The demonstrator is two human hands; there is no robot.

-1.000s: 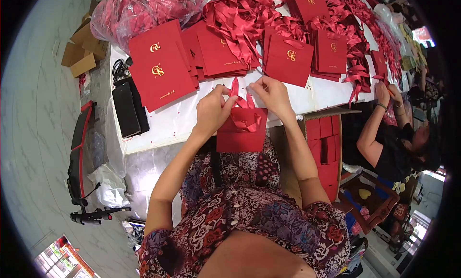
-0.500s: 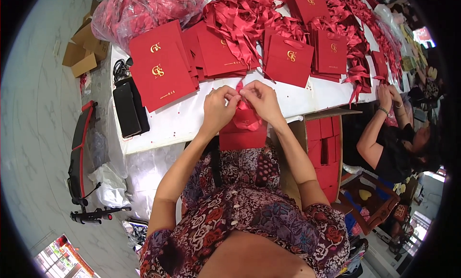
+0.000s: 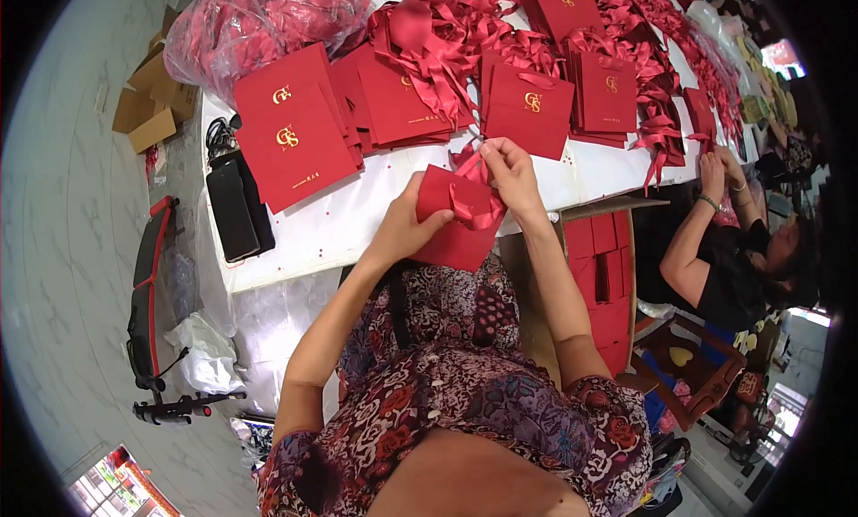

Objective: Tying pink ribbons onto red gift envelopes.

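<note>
A table (image 3: 308,238) under a white cover, dotted with small red specks, spreads in front of the person. The small red bag (image 3: 456,249) is tilted in the air by the middle of the table's near edge. The left hand (image 3: 402,226) pinches the bag's left side between thumb and fingers; the right hand (image 3: 516,179) pinches a red ribbon (image 3: 469,162) in its fingertips, at the bag's upper right. Near the table's near left corner lies a dark phone (image 3: 231,211), with stacked larger red bags (image 3: 299,151) just right of it. Toward the far edge, loose ribbons (image 3: 429,66) heap beside more bags, and a clear plastic sack (image 3: 268,30) bulges with red material at the far left. Beyond the left edge stands an open cardboard box (image 3: 156,115). Below the near edge, right of the person, a carton (image 3: 572,215) holds red boxes (image 3: 610,316). Farther right are a wooden chair (image 3: 710,396) and a co-worker (image 3: 719,271) in dark clothes, both hands at the table
</note>
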